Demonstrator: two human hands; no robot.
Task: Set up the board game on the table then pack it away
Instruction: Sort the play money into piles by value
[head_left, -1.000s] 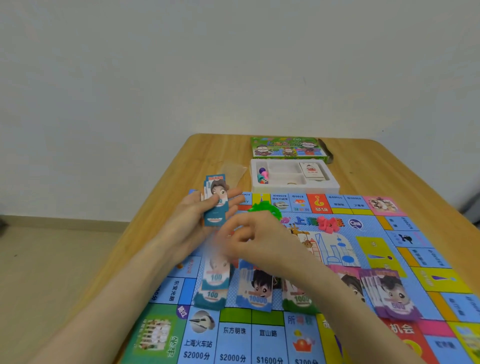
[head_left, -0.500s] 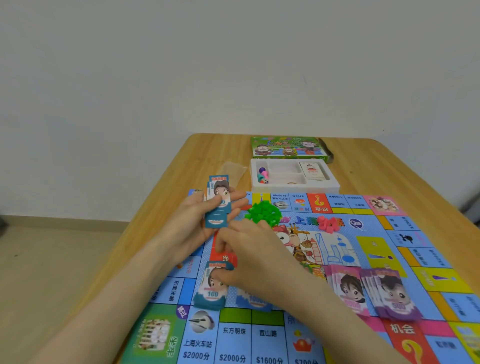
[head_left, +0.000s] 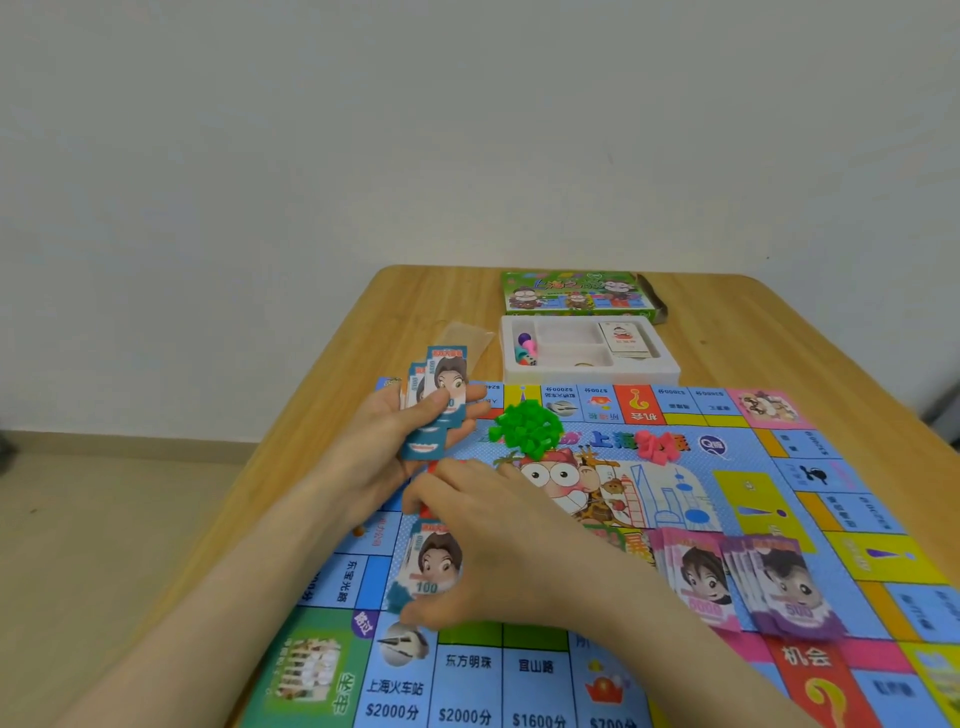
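The colourful game board (head_left: 727, 467) lies open on the wooden table (head_left: 363, 338). My left hand (head_left: 395, 447) holds a small fan of teal play-money notes (head_left: 441, 384) upright, thumb across them. My right hand (head_left: 498, 540) lies over the board's left side, fingers spread on a teal 100 note pile (head_left: 428, 566); other piles under it are hidden. Pink notes (head_left: 701, 582) and purple notes (head_left: 784, 587) sit fanned to the right. Green houses (head_left: 527, 428) and pink pieces (head_left: 657, 447) are heaped near the board's middle.
A white foam tray (head_left: 665, 371) with pawns, a die and a card deck stands behind the board. The green box lid (head_left: 576, 291) lies beyond it by the wall. A clear plastic bag (head_left: 462, 338) rests left of the tray.
My right hand moved left and down from the held notes onto the 100 pile, covering the neighbouring piles. The left hand kept its fan of notes nearly still.
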